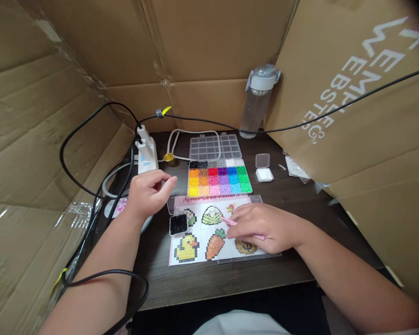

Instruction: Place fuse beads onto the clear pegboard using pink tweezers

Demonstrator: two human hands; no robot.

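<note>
My right hand (261, 225) is closed around pink tweezers (231, 222). Their tip points left, over the right edge of a green and white rice-ball picture (212, 216) on the bead pattern sheet (195, 235). My fingers and palm hide part of the sheet and of the clear pegboard (242, 259) lying on its right side. Whether a bead sits in the tweezer tip is too small to tell. My left hand (152, 191) hovers at the sheet's upper left, fingers curled in and thumb stretched out, with nothing visible in it. Below it, a small box of black beads (179, 224) rests on the sheet.
Behind the sheet lies an open bead case (219, 179) in many colours. A small box of white beads (264, 174), a water bottle (256, 102) and a power strip (147, 153) stand around it. Black cables (91, 195) loop at left, one across my left forearm. Cardboard walls enclose the table.
</note>
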